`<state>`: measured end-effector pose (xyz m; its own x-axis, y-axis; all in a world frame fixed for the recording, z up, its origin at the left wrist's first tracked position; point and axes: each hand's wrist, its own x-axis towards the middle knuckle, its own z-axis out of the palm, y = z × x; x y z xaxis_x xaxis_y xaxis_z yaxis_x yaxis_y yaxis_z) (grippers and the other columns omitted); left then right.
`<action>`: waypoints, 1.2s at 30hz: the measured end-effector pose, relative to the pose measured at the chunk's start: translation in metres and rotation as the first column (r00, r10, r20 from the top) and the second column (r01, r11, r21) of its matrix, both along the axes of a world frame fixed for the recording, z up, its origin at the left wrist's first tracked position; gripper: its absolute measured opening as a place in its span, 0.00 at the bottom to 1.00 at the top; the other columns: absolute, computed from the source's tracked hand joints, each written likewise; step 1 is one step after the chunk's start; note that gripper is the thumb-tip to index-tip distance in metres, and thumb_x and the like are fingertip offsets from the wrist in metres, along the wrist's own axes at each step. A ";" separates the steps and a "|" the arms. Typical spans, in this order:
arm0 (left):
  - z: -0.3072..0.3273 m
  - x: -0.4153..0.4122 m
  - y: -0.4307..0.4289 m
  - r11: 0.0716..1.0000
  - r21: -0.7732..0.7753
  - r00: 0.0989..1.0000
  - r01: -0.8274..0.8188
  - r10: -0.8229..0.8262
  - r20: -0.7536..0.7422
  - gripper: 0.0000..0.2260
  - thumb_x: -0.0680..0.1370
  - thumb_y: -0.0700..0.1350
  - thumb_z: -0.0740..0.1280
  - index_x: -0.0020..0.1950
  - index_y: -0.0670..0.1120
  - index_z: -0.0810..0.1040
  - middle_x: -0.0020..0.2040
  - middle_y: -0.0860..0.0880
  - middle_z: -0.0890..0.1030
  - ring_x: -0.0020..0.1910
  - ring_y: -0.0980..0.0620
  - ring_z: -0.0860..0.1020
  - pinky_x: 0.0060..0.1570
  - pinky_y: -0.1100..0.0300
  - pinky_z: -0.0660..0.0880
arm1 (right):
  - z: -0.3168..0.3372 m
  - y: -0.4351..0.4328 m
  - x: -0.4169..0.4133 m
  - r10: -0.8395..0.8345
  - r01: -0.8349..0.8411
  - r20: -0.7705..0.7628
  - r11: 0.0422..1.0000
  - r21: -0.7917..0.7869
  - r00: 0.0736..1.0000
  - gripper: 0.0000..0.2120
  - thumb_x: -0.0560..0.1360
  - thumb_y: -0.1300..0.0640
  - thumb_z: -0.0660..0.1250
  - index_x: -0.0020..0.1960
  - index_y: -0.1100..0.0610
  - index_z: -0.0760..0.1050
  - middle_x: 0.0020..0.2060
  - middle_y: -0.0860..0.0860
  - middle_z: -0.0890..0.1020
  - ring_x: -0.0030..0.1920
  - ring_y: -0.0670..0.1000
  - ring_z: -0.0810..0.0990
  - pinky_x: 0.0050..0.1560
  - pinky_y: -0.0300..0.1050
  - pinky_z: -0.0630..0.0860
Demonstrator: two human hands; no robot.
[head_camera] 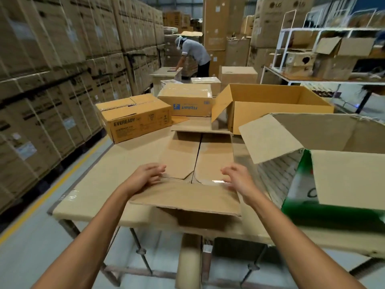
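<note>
One open carton [198, 155] sits at the near edge of the table [87, 197]. Two hands, left hand [145, 177] and right hand [235, 178], rest loose-fingered on its near flap [187, 198], gripping nothing. Behind the carton are two sealed boxes, the Eveready box [135, 122] and the Flipkart box [187, 99]. To its right are two open ones, the yellow box [281, 115] and the green-printed box [302, 184].

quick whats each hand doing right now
Left hand: open, fingers loosely curled over the box flap
Right hand: open, likewise, holding nothing

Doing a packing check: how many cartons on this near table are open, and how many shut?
Open cartons: 3 (plain carton, large yellow-brown carton, green-printed carton)
Shut cartons: 2 (EVEREADY carton, Flipkart carton)
Total: 5, leaving out the cartons further back, whose footing is hidden.
</note>
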<state>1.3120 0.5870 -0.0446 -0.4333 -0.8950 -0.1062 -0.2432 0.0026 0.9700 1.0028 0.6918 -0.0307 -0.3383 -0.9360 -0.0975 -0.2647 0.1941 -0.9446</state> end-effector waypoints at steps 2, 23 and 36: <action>-0.010 0.000 0.014 0.970 -0.235 0.917 0.057 0.042 0.397 0.16 0.81 0.52 0.66 0.68 0.51 0.76 0.70 0.47 0.74 0.68 0.49 0.71 0.64 0.58 0.70 | -0.018 0.006 0.007 0.122 -0.109 -0.414 0.992 0.057 0.902 0.09 0.79 0.51 0.66 0.56 0.53 0.79 0.57 0.50 0.80 0.57 0.52 0.78 0.60 0.55 0.76; -0.021 -0.063 -0.147 0.796 -0.601 0.746 0.072 0.357 0.562 0.25 0.80 0.53 0.65 0.76 0.47 0.65 0.71 0.44 0.70 0.68 0.45 0.71 0.64 0.50 0.71 | -0.040 -0.134 -0.007 0.001 0.137 -0.743 0.983 0.125 0.670 0.21 0.78 0.49 0.64 0.69 0.52 0.70 0.67 0.55 0.71 0.67 0.58 0.69 0.64 0.59 0.72; 0.039 -0.110 -0.321 0.798 -0.578 0.864 0.171 0.160 0.477 0.08 0.78 0.41 0.69 0.47 0.56 0.79 0.46 0.55 0.80 0.51 0.52 0.79 0.43 0.62 0.74 | -0.025 -0.250 -0.048 -0.163 0.246 -0.721 0.969 0.011 0.674 0.35 0.79 0.59 0.65 0.81 0.50 0.53 0.79 0.55 0.58 0.76 0.58 0.61 0.73 0.57 0.66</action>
